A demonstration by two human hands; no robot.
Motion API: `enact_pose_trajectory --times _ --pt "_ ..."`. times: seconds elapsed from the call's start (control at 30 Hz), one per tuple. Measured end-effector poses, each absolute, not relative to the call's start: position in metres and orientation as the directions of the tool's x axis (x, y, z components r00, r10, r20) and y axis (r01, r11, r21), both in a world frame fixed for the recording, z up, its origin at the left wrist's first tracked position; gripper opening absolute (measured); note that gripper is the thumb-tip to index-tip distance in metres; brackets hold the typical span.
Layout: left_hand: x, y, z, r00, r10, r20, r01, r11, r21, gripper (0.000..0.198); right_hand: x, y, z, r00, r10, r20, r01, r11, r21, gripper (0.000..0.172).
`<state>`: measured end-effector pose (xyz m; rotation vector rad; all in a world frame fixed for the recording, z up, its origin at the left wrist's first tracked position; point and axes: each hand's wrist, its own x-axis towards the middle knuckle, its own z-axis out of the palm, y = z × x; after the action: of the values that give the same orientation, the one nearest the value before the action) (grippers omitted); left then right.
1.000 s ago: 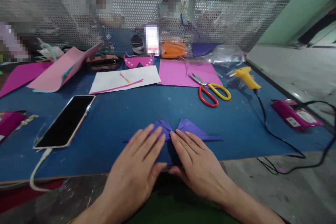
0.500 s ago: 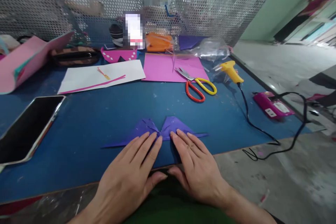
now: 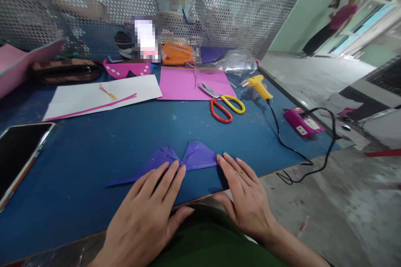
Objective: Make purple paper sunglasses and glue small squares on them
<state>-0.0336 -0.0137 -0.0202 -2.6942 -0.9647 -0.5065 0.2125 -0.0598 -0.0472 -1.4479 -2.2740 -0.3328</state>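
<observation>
A folded purple paper shape (image 3: pixel 181 159), like a bow with two wings, lies flat on the blue table mat (image 3: pixel 94 162) near its front edge. My left hand (image 3: pixel 147 217) lies flat, fingers stretched out, with its fingertips on the lower middle of the paper. My right hand (image 3: pixel 246 194) is also flat and open, its fingertips touching the paper's right wing. Neither hand grips anything.
Red and yellow scissors (image 3: pixel 224 104) lie on a pink sheet (image 3: pixel 184 85). A yellow glue gun (image 3: pixel 260 86) with a black cord sits at the right, a pink box (image 3: pixel 301 122) beyond it. A white sheet (image 3: pixel 103 94) and a phone (image 3: pixel 19 158) lie left. A perforated metal screen (image 3: pixel 219 8) closes the back; people stand far right.
My hands have spread apart along the paper, the right one sliding to the right wing. The view has turned to the right, shifting everything leftward.
</observation>
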Motion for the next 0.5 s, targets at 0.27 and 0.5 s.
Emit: enact_pose_trajectory --times 0.27,0.5 --pt "-0.03 -0.018 -0.021 0.675 0.617 0.405 0.685 -0.728 -0.032 0.054 0.207 -0.062 -0.043 -0.277 0.798 0.535 0.943 0.334 -0.01 0.06" --pt "-0.034 -0.014 -0.024 0.702 0.563 0.437 0.653 -0.753 -0.079 0.048 0.17 -0.039 -0.038 -0.491 0.663 0.564 0.81 0.586 0.017 0.064"
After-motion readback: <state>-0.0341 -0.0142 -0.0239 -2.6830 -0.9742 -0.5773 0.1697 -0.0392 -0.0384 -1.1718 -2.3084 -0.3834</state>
